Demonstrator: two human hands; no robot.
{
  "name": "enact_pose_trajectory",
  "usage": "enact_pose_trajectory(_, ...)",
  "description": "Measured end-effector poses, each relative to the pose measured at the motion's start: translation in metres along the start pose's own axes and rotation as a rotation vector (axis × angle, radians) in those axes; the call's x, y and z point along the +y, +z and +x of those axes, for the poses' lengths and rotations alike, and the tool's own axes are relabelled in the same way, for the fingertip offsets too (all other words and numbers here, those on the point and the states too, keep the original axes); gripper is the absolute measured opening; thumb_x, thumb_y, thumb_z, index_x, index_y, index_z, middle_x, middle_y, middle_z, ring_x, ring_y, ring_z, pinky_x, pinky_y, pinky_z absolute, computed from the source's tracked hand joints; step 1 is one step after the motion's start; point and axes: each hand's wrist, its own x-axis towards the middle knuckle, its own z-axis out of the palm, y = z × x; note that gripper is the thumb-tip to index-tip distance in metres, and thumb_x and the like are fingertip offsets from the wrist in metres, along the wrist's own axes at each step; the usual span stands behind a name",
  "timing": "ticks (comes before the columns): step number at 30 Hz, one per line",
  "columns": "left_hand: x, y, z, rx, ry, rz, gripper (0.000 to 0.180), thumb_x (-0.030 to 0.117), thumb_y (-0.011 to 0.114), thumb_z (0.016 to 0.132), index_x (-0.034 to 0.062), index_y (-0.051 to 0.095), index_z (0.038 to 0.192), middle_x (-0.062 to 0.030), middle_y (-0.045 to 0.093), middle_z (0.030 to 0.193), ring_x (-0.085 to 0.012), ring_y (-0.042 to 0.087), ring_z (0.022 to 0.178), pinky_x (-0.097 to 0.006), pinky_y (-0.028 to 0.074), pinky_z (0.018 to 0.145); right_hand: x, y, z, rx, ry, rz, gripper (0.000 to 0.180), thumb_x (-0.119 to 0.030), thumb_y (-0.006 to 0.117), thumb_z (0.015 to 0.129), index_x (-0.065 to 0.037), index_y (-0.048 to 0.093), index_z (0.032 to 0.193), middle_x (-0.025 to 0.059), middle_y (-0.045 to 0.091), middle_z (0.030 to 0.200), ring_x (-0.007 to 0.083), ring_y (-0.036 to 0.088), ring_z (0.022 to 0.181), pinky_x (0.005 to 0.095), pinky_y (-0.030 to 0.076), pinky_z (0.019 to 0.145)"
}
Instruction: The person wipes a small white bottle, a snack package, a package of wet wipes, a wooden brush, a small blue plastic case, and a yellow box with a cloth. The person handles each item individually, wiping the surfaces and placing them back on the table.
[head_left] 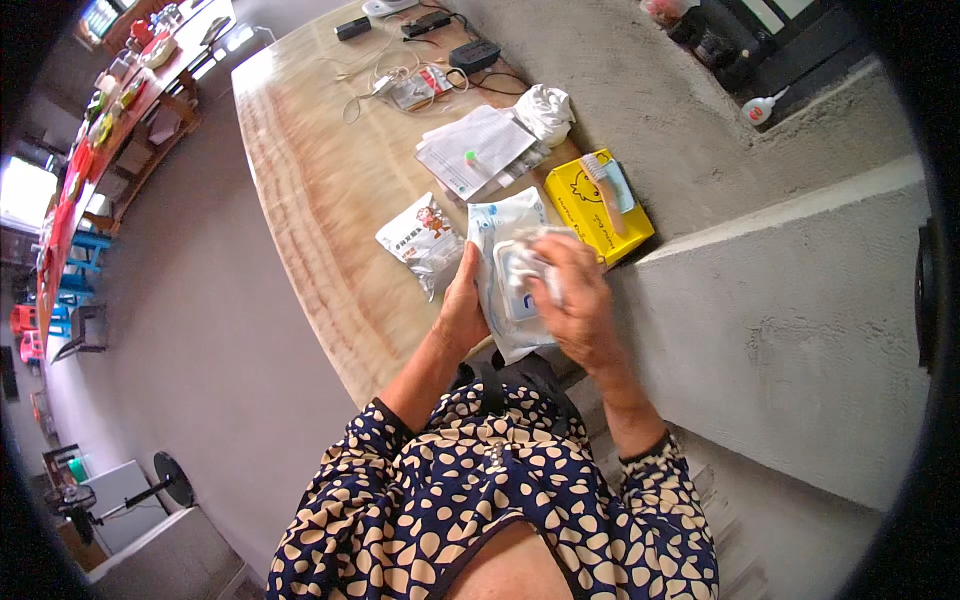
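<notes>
My left hand [463, 308] grips the left edge of a white and pale blue pack of wet wipes [500, 222], tilted up above the table's near end. Over the pack's lid, my right hand [585, 312] pinches a crumpled white wipe [526, 262]. Motion smears that hand's fingers and the wipe, and together they cover part of the lid. Just left of the pack lies a white and silver pouch [425, 240] with a cartoon figure. To the right is a yellow box [627, 243], with a wooden-handled brush [603, 190] lying on top.
Beyond the pack, the table [310, 200] carries printed papers [475, 150], a bunched white cloth or bag [545, 113], tangled cables [395, 85] and a black adapter [474, 56]. A grey concrete ledge [780, 330] borders the right side. Blue stools [90, 255] stand far left.
</notes>
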Motion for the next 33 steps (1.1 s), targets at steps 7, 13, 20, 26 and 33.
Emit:
enact_pose_trajectory(7, 0.006, -0.003, -0.005, 0.027, -0.045, 0.017, 0.060, 0.055, 0.032, 0.092, 0.0109, 0.040, 0.132, -0.0078, 0.051, 0.126, -0.0235, 0.052, 0.112, -0.042, 0.043, 0.096, 0.024, 0.037, 0.014, 0.032, -0.151, -0.383, 0.035, 0.001, 0.061, 0.073, -0.006, 0.058, 0.107, 0.0105, 0.053, 0.111, 0.0284, 0.050, 0.106, 0.0415, 0.040, 0.092)
enact_pose_trajectory(13, 0.021, 0.005, -0.014, 0.089, 0.005, 0.110, 0.060, 0.056, 0.035, 0.091, 0.0118, 0.040, 0.132, -0.0080, 0.052, 0.125, -0.0230, 0.054, 0.110, -0.043, 0.047, 0.091, 0.041, 0.013, 0.012, 0.127, 0.171, -0.251, 0.030, 0.000, 0.058, 0.079, -0.002, 0.055, 0.109, 0.0128, 0.053, 0.103, 0.0279, 0.051, 0.103, 0.0377, 0.044, 0.088)
enact_pose_trajectory(20, 0.011, 0.001, -0.011, 0.047, -0.007, 0.051, 0.060, 0.054, 0.035, 0.092, 0.0119, 0.036, 0.135, -0.0101, 0.045, 0.131, -0.0242, 0.048, 0.116, -0.042, 0.039, 0.100, -0.001, 0.066, 0.020, -0.084, -0.270, -0.453, 0.032, -0.016, 0.059, 0.081, -0.015, 0.059, 0.113, 0.0047, 0.052, 0.121, 0.0225, 0.043, 0.120, 0.0412, 0.028, 0.096)
enact_pose_trajectory(26, 0.011, 0.009, -0.016, 0.026, -0.113, 0.154, 0.060, 0.055, 0.034, 0.092, 0.0113, 0.041, 0.131, -0.0085, 0.053, 0.124, -0.0228, 0.055, 0.109, -0.041, 0.045, 0.093, 0.036, 0.054, 0.060, -0.049, 0.128, -0.331, 0.029, -0.013, 0.059, 0.081, -0.013, 0.059, 0.109, 0.0040, 0.057, 0.113, 0.0211, 0.050, 0.111, 0.0410, 0.032, 0.092)
enact_pose_trajectory(33, 0.012, -0.003, 0.004, 0.038, 0.061, 0.019, 0.062, 0.056, 0.029, 0.093, 0.0103, 0.036, 0.134, -0.0089, 0.044, 0.132, -0.0243, 0.041, 0.122, -0.041, 0.032, 0.104, 0.012, 0.079, 0.015, -0.030, -0.247, -0.364, 0.036, -0.012, 0.057, 0.078, -0.010, 0.057, 0.114, 0.0058, 0.052, 0.123, 0.0242, 0.041, 0.122, 0.0410, 0.033, 0.091)
